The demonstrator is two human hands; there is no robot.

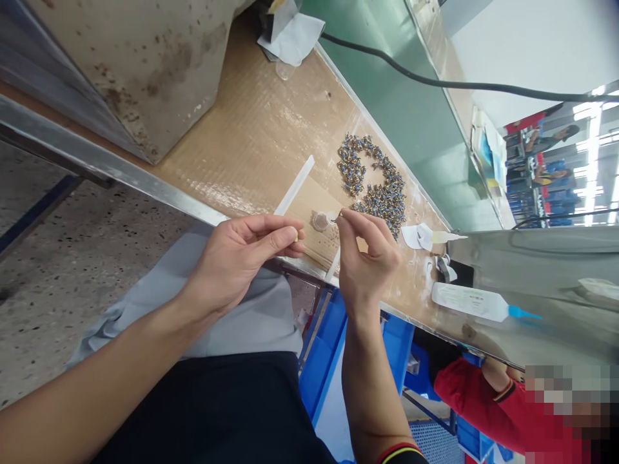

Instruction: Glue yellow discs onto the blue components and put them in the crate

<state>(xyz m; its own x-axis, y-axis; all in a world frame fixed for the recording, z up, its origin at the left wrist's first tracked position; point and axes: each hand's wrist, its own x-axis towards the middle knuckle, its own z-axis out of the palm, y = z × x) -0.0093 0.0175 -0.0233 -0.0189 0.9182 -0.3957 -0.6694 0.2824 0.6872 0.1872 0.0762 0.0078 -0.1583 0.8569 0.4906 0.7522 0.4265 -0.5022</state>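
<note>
My left hand (254, 251) is closed in a pinch at the table's front edge. A small yellowish piece (296, 237) shows between its thumb and fingers; its kind is too small to make out. To the right, my right hand (367, 251) pinches a small thin dark part (335, 220) between thumb and forefinger. Under that part, a small round whitish dish or patch (320, 222) lies on a cardboard-coloured board (316, 200). Just beyond my right hand spreads a pile of small metal parts with blue bits (387, 203).
A rust-spotted machine housing (159, 77) stands at the left. White strips (296, 185) edge the board. On the right lie a yellowish tapered-tip tube (442, 237) and a white bottle with a blue nozzle (474, 301). Blue bins (329, 361) sit below; a person in red (483, 399) is at lower right.
</note>
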